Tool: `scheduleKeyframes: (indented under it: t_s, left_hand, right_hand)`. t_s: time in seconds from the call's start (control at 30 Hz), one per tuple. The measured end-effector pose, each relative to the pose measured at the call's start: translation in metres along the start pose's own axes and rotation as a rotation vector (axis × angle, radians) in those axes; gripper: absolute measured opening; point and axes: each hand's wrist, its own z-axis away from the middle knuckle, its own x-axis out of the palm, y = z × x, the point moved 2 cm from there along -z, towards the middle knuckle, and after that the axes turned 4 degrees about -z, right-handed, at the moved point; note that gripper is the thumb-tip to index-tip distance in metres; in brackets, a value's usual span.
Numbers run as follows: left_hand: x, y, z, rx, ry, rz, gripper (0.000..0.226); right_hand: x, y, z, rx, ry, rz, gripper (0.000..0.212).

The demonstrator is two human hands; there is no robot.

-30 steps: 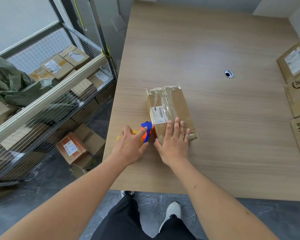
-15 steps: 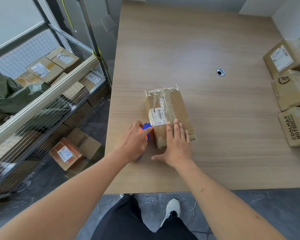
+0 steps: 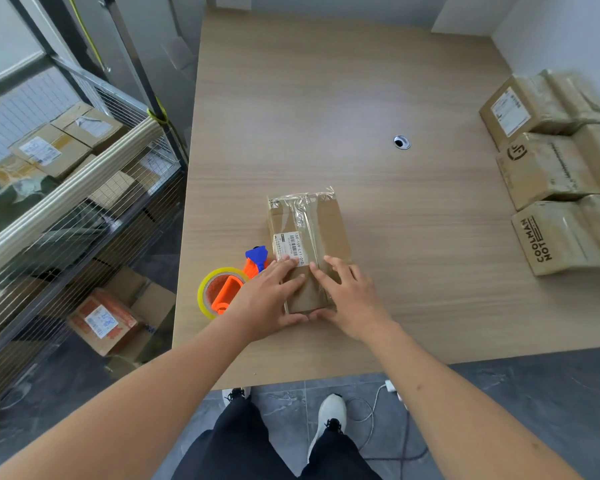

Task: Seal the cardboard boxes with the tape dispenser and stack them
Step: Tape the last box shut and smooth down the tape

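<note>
A long cardboard box [image 3: 312,226] lies on the wooden table [image 3: 326,98], clear tape running along its top and a white barcode label near the middle. My left hand [image 3: 271,299] and my right hand [image 3: 347,296] both rest flat on the box's near end, fingers straight, thumbs meeting at its front edge. The orange and blue tape dispenser [image 3: 229,285] with a yellow-rimmed tape roll lies on the table just left of the box, beside my left hand and free of it.
Three taped cardboard boxes [image 3: 551,188] sit in a row at the table's right edge. A cable grommet [image 3: 401,142] is in the tabletop. A wire cage cart [image 3: 66,202] with more boxes stands to the left; loose boxes lie on the floor under it.
My left hand let go of the tape dispenser, which now lies on the table, and moved onto the box beside my right hand. The view shifted left, showing more of the right-hand boxes.
</note>
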Motion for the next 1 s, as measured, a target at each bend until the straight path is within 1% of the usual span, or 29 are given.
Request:
scheduleKeyframes:
  t_s: [0.07,0.17,0.23,0.33,0.5,0.63,0.7,0.87,0.93,1.0]
  left_hand:
    - [0.007,0.000,0.002,-0.011,0.026,0.019,0.075]
    - [0.014,0.002,0.003,-0.003,0.053,-0.010,0.077]
    - [0.018,0.002,0.004,0.014,0.060,-0.048,0.082]
    - [0.020,-0.004,0.008,0.056,0.064,-0.062,0.092]
    - [0.021,-0.003,0.012,0.047,0.083,-0.027,0.090]
    - [0.021,-0.006,0.010,0.012,0.040,0.032,0.091]
    - [0.015,-0.010,0.009,-0.013,-0.012,0.067,0.091]
    - [0.001,-0.007,-0.002,0.028,-0.056,-0.056,0.092]
    - [-0.002,-0.006,-0.006,0.013,-0.072,-0.088,0.093]
    - [-0.007,0.001,-0.010,-0.017,-0.102,-0.142,0.094]
  right_hand:
    - [0.009,0.007,0.001,-0.027,0.055,0.062,0.100]
    - [0.025,0.016,0.003,-0.027,0.147,0.105,0.114]
    - [0.030,0.019,0.004,-0.062,0.209,0.112,0.115]
    - [0.033,0.024,0.001,-0.106,0.223,0.090,0.114]
    - [0.029,0.036,0.002,-0.197,0.155,0.013,0.101]
    - [0.033,0.039,0.003,-0.231,0.220,0.026,0.101]
    - [0.033,0.037,0.004,-0.254,0.235,0.018,0.100]
    - [0.019,0.047,0.004,-0.366,0.211,-0.031,0.108]
    - [0.018,0.047,0.003,-0.365,0.224,-0.036,0.100]
    - [0.021,0.044,0.004,-0.357,0.251,-0.036,0.087]
